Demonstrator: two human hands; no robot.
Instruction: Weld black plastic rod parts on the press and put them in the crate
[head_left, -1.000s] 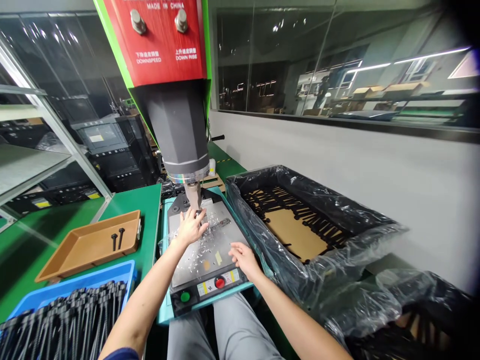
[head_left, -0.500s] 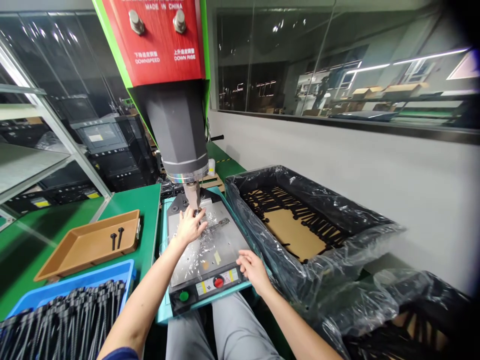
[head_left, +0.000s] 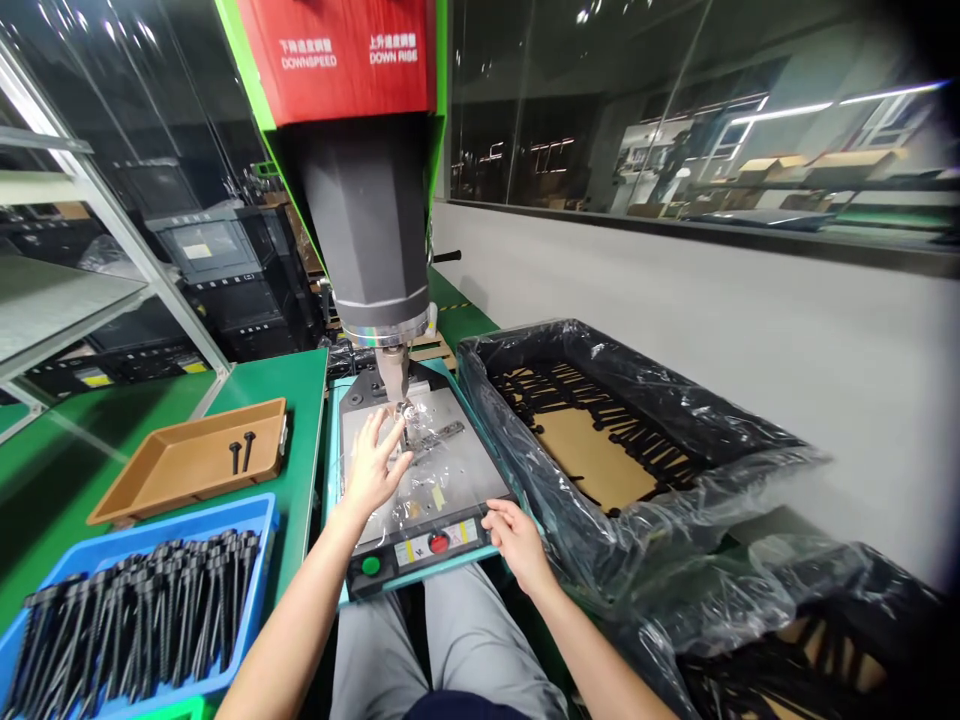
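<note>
Left hand [head_left: 373,468] lies flat, fingers spread, on clear film [head_left: 420,470] over the plate [head_left: 480,470] under the horn [head_left: 395,372]. Film looks thin, slippery, crinkly — pinch an edge. Right hand [head_left: 521,543], loose and holding nothing, rests at the plate's front corner.

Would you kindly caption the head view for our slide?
Left hand flat on the press plate under the horn; right hand at the control panel's edge.

left grip [head_left: 375,462] splayed flat, right grip [head_left: 520,541] curled
</note>
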